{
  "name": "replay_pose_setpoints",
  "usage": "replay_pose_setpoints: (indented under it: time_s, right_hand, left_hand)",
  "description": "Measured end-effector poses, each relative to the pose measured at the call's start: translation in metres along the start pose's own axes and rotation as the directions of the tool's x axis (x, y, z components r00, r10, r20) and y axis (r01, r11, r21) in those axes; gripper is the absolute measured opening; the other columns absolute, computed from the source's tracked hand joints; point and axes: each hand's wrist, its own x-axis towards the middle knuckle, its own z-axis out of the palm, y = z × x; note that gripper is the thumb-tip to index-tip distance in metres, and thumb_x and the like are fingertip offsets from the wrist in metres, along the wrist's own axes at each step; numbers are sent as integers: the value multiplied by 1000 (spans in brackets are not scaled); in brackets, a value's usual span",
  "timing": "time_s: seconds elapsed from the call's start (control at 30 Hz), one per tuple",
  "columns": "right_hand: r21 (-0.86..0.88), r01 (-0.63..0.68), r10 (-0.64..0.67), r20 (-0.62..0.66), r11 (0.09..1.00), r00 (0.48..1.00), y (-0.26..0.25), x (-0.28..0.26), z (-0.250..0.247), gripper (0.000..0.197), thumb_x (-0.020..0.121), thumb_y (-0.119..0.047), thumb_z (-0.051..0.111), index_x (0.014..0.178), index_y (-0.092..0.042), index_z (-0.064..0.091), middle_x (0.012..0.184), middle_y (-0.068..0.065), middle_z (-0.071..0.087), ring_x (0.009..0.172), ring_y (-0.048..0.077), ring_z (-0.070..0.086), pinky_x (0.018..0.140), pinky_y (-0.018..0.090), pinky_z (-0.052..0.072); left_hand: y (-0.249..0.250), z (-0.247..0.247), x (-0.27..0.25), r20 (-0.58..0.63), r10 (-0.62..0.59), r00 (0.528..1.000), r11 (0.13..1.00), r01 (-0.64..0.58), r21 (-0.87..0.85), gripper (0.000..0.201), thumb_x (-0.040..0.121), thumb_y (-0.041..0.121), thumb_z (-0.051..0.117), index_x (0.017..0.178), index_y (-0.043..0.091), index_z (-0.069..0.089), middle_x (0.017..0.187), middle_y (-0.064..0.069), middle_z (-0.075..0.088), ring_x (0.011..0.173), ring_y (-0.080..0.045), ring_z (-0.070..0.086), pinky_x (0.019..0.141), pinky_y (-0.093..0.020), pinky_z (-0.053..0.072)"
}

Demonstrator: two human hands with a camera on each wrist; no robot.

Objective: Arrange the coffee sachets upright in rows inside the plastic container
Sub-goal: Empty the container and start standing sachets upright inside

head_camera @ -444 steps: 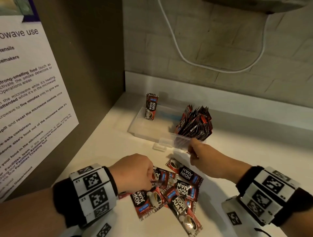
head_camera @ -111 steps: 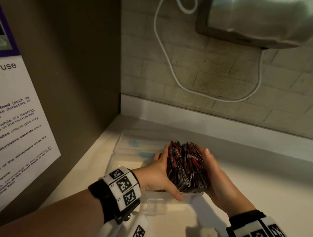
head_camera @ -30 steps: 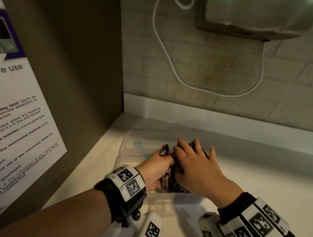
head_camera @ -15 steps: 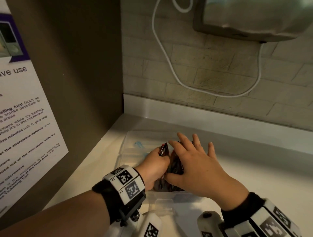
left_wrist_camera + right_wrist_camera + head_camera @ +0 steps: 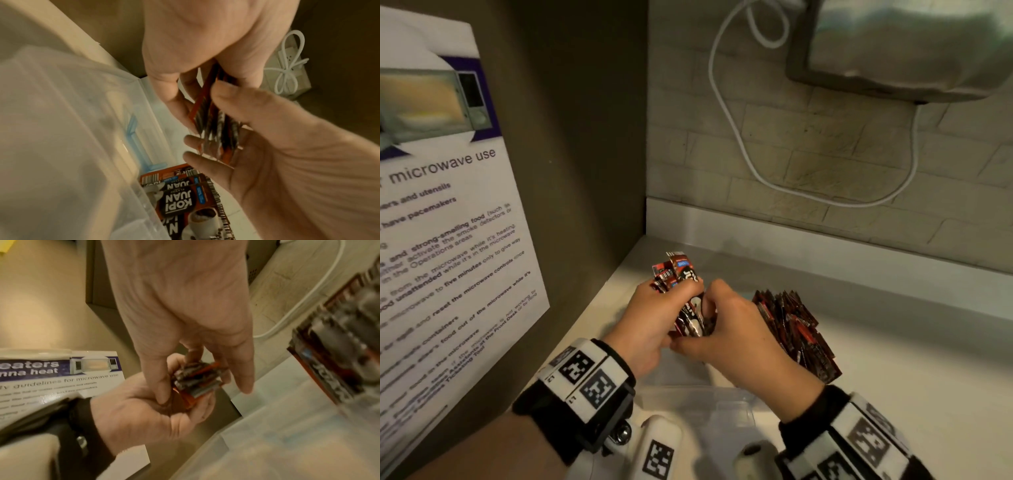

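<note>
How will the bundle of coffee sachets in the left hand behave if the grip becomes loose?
The bundle of sachets in the left hand is thin, glossy foil packets, so they would probably slide and fan apart. Their tops already splay unevenly. They look light, likely bending rather than standing alone.

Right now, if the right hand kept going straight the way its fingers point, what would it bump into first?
The right hand points left, into the bundle of coffee sachets gripped by the left hand. It already touches them, so the sachets come first, then probably the left palm.
</note>
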Motion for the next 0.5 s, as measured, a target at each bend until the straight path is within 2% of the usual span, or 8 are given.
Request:
replay_pose_setpoints:
  time_s: [0.13,0.23,0.27,0.4,0.43,0.5]
  right_hand:
    - [86,13,-4,-101,996,995,-1,3,16,51,67,-17,82,67,-28,32,61,-9,48,51,6,47,48,23,38]
    - [172,38,-4,-197,984,980,2,4,21,44,71,-14,76,65,-24,33,59,2,52,55,24,57,52,43,47]
    - [203,34,10,-215,979,977,3,5,23,43,72,-13,75,66,-23,34,61,6,56,56,28,59,53,46,49]
    - [303,28,17,-144,953,989,4,7,26,32,74,-14,73,70,-19,42,70,11,63,65,30,62,60,46,52]
    - [293,28,4,-109,956,994,4,7,25,27,76,-15,72,70,-20,45,74,10,63,70,27,61,64,43,51]
    - [259,33,-13,-78,965,997,6,9,22,22,80,-14,68,68,-25,52,84,3,60,80,15,57,72,31,46]
  left_hand:
    - [-2,-11,-5,52,8,999,1000,-6,-28,11,85,16,67,94,12,70,77,-5,70,62,-9,67,54,-24,49]
    - [-4,-18,-7,141,-25,990,995,38,-93,16,86,17,66,101,16,69,84,-4,72,70,-10,67,56,-26,52]
    - [-5,-19,-8,164,-35,986,991,55,-120,18,86,18,65,103,16,69,85,-5,72,72,-11,66,56,-25,52]
    - [-7,-16,-5,192,-71,979,983,101,-153,13,94,24,53,94,18,64,76,-4,65,65,-13,62,58,-29,47]
    - [-6,-16,-5,187,-89,978,980,119,-158,13,94,26,50,94,20,62,75,-3,65,63,-14,64,57,-30,49]
    - [-4,-16,-3,201,-99,975,972,138,-190,17,95,28,50,103,22,63,84,-4,70,66,-17,67,54,-37,53]
